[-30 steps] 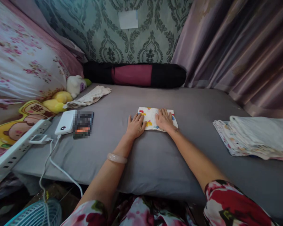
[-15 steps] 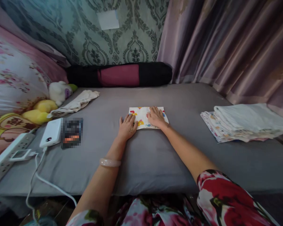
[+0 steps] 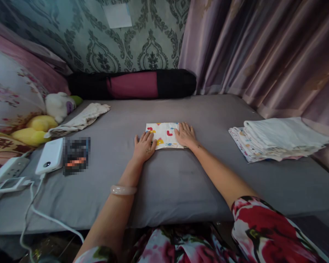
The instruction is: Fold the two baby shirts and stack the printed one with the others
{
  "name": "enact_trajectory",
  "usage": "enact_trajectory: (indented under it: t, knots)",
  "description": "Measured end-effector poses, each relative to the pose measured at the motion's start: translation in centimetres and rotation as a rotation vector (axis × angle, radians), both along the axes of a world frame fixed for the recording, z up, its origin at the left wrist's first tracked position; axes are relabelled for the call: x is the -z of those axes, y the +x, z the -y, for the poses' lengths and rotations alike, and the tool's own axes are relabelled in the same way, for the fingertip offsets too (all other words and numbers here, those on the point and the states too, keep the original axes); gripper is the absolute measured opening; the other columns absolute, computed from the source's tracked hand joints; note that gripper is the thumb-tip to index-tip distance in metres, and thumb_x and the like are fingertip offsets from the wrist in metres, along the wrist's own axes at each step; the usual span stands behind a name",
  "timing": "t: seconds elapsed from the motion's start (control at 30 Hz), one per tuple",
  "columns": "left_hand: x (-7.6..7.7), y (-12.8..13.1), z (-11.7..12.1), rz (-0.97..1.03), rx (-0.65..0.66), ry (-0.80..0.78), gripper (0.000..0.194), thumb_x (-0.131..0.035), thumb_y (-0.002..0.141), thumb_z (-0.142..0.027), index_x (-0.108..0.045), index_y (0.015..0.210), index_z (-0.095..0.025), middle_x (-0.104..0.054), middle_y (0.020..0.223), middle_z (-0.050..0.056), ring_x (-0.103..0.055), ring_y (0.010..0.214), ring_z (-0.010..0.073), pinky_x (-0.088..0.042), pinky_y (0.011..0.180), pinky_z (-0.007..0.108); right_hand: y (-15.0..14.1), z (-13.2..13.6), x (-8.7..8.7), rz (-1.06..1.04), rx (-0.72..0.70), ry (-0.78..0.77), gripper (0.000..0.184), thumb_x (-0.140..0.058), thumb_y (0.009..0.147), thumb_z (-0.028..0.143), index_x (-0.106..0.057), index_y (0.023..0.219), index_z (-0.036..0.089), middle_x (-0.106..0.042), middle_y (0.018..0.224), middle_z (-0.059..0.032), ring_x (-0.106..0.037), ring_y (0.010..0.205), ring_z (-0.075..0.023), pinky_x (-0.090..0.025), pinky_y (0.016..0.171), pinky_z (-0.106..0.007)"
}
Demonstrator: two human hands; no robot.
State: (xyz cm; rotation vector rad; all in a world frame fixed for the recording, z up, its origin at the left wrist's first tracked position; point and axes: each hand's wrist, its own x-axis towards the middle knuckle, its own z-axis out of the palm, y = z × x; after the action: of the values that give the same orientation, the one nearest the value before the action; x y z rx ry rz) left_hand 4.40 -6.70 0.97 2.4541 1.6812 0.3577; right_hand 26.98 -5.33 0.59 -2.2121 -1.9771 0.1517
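A small folded white cloth (image 3: 164, 137) with red, yellow and blue prints lies flat on the grey sheet in front of me. My left hand (image 3: 144, 146) rests palm down over its left edge, fingers stretched out. Over the right edge lies my right hand (image 3: 185, 134), flat with its fingers pointing away from me. Neither hand grips the cloth; both only touch it from above. A pale bangle (image 3: 123, 190) circles my left wrist.
To the right lies a stack of folded cloths (image 3: 279, 138). On the left are a crumpled cloth (image 3: 82, 118), plush toys (image 3: 59, 106), a white power bank (image 3: 49, 157), a blurred-out item (image 3: 76, 155) and a power strip (image 3: 8, 173) with cables. A black and maroon bolster (image 3: 133, 84) lines the wall.
My right hand has slid rightward across the cloth to its right edge, baring the print in the middle. My left hand stays at the left edge. The view has shifted slightly.
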Motion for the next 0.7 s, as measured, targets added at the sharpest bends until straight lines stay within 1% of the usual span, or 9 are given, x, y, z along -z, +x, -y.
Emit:
enact_trajectory:
  t: [0.17, 0.33, 0.4, 0.47, 0.53, 0.6, 0.63, 0.7]
  knots:
    - [0.2, 0.0, 0.0, -0.004, -0.002, 0.011, 0.05, -0.028, 0.098, -0.04, -0.043, 0.143, -0.026, -0.038, 0.155, 0.008, -0.03, 0.144, 0.0251, -0.013, 0.118, 0.056, 0.0, 0.0, 0.1, 0.0, 0.009, 0.016, 0.062, -0.02, 0.1, 0.042, -0.031, 0.15, 0.006, -0.028, 0.158, -0.0152, -0.021, 0.146, -0.0279, -0.016, 0.117, -0.048]
    - [0.1, -0.1, -0.1, -0.012, 0.004, 0.0, 0.05, -0.027, 0.099, -0.04, -0.043, 0.143, -0.026, -0.038, 0.155, 0.008, -0.03, 0.144, 0.0254, -0.013, 0.118, 0.056, 0.2, 0.3, -0.1, -0.036, -0.01, 0.066, 0.055, -0.024, 0.1, 0.036, -0.038, 0.146, 0.008, -0.035, 0.154, -0.0159, -0.029, 0.142, -0.0257, -0.022, 0.115, -0.041]
    - [-0.1, -0.1, -0.2, -0.004, 0.006, -0.029, 0.05, -0.027, 0.099, -0.041, -0.042, 0.144, -0.026, -0.037, 0.155, 0.008, -0.03, 0.144, 0.0254, -0.014, 0.118, 0.056, 0.6, 0.4, -0.6, -0.101, -0.032, 0.059, 0.051, -0.028, 0.099, 0.032, -0.041, 0.143, 0.008, -0.039, 0.152, -0.0162, -0.034, 0.14, -0.0236, -0.025, 0.114, -0.037]
    - [-0.3, -0.3, -0.4, 0.017, 0.011, -0.071, 0.049, -0.03, 0.098, -0.042, -0.043, 0.143, -0.027, -0.037, 0.155, 0.007, -0.03, 0.144, 0.0255, -0.015, 0.117, 0.057, 1.1, 0.4, -1.3, -0.225, -0.022, 0.045, 0.047, -0.034, 0.097, 0.028, -0.045, 0.139, 0.01, -0.047, 0.146, -0.0152, -0.043, 0.133, -0.0213, -0.032, 0.11, -0.034]
    - [-0.5, -0.5, -0.9, 0.05, 0.009, -0.095, 0.047, -0.034, 0.097, -0.042, -0.046, 0.14, -0.028, -0.04, 0.154, 0.006, -0.034, 0.142, 0.0252, -0.02, 0.116, 0.055, 1.7, 0.4, -2.1, -0.381, 0.041, 0.024, 0.042, -0.039, 0.096, 0.026, -0.051, 0.134, 0.013, -0.058, 0.135, -0.0129, -0.054, 0.121, -0.02, -0.041, 0.101, -0.03]
    - [-0.7, -0.7, -1.6, 0.088, -0.026, -0.095, 0.045, -0.039, 0.095, -0.041, -0.05, 0.137, -0.028, -0.044, 0.151, 0.006, -0.041, 0.137, 0.0245, -0.029, 0.113, 0.05, 2.5, 0.3, -3.1, -0.522, 0.147, -0.016, 0.035, -0.042, 0.095, 0.025, -0.059, 0.124, 0.015, -0.067, 0.12, -0.0104, -0.062, 0.106, -0.0188, -0.048, 0.088, -0.027]
    - [-0.8, -0.7, -2.0, 0.103, -0.063, -0.09, 0.044, -0.04, 0.095, -0.041, -0.051, 0.135, -0.027, -0.047, 0.148, 0.007, -0.045, 0.134, 0.0245, -0.033, 0.111, 0.047, 3.0, 0.3, -3.5, -0.575, 0.213, -0.044, 0.031, -0.044, 0.094, 0.024, -0.062, 0.117, 0.015, -0.07, 0.112, -0.0094, -0.065, 0.098, -0.0177, -0.05, 0.081, -0.025]
    - [-1.0, -0.8, -2.9, 0.113, -0.18, -0.091, 0.044, -0.041, 0.093, -0.04, -0.055, 0.132, -0.023, -0.055, 0.139, 0.011, -0.052, 0.126, 0.0257, -0.041, 0.104, 0.043, 3.9, 0.1, -4.1, -0.633, 0.337, -0.103, 0.025, -0.047, 0.092, 0.022, -0.067, 0.104, 0.013, -0.072, 0.098, -0.0089, -0.066, 0.083, -0.0155, -0.05, 0.069, -0.022]
